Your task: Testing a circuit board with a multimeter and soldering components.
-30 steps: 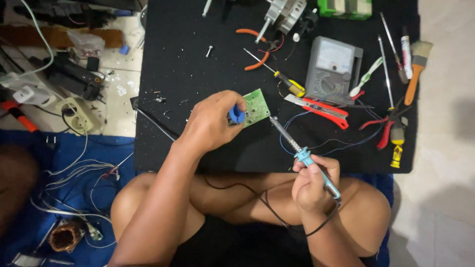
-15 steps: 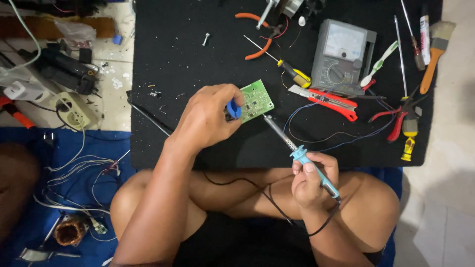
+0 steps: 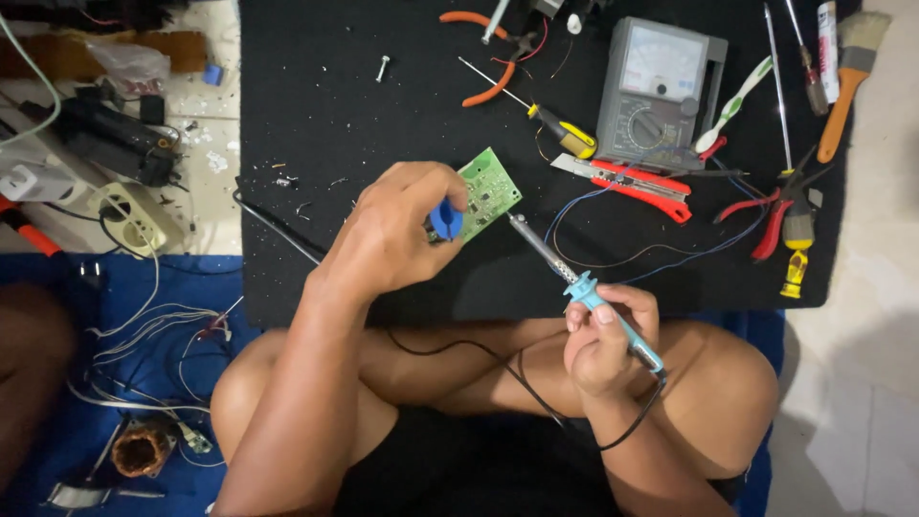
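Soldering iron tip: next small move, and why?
Probably ease the soldering iron tip a little further left onto the green circuit board. The right hand holds the iron by its blue handle, tip just off the board's right edge, seemingly not touching. The left hand pins the board on the black mat with a blue tool.

Single head-worn view, straight down and close over crossed legs and black mat (image 3: pixel 316 124).
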